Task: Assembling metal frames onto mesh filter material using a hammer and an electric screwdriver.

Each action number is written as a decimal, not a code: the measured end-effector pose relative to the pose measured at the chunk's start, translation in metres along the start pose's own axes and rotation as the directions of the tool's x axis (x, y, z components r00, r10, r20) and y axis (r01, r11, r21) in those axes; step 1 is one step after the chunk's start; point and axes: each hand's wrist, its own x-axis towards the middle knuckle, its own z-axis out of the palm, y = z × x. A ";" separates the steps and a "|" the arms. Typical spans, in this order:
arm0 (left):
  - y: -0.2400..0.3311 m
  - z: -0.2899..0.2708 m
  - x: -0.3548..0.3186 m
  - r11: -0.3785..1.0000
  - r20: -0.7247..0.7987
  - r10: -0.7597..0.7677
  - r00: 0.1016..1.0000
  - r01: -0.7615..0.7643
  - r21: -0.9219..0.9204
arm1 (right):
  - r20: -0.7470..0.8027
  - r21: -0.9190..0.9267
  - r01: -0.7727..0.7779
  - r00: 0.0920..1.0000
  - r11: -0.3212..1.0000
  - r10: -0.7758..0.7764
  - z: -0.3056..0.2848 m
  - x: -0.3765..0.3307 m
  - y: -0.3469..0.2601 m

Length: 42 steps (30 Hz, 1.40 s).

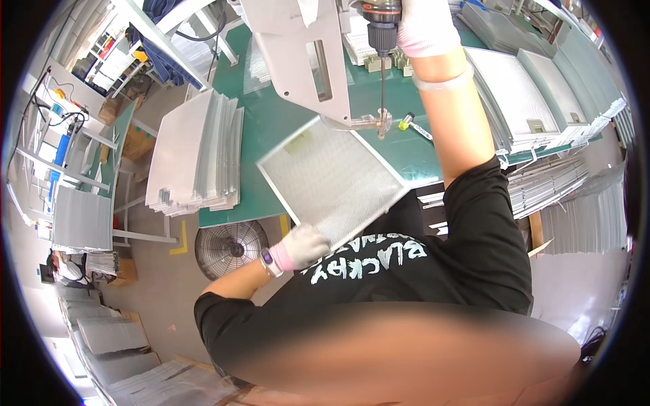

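Observation:
A rectangular mesh panel point(335, 179) with a pale metal frame lies tilted over the near edge of the green table. My left hand point(303, 248), in a white and pink glove, is closed on the panel's near left edge. My right hand point(428, 28), gloved the same way, is raised at the top right beside a power driver point(382, 34); its fingers are cut off by the picture's edge. From the driver a long thin bit point(383, 84) points down to a clear guide piece point(383, 124) at the panel's far corner. A grey slotted stand point(301, 54) is beside it.
A stack of mesh panels point(193, 152) stands on the table's left side, more panels point(511, 95) on the right. A marker point(416, 126) lies on the green tabletop point(261, 128). Small metal brackets point(376, 64) sit behind the bit. A floor fan point(233, 249) is below left.

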 end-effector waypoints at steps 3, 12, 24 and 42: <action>0.005 0.044 -0.025 0.987 0.316 -0.141 0.938 0.108 0.120 | 0.096 -0.004 0.066 0.993 0.998 -0.065 0.000 -0.002 0.012; -0.089 -0.032 0.090 0.527 -0.325 -0.816 0.478 0.846 -0.080 | 0.219 0.208 -0.098 0.974 0.973 0.051 -0.015 -0.017 0.029; 0.016 -0.059 0.134 0.852 -0.488 -0.482 0.727 0.519 -0.069 | 0.465 0.282 0.099 0.856 0.954 -0.226 -0.065 -0.061 0.086; 0.033 -0.046 0.128 0.812 -0.265 -0.584 0.767 0.549 -0.199 | -0.187 -0.140 -0.259 0.955 0.956 0.231 -0.012 -0.138 0.068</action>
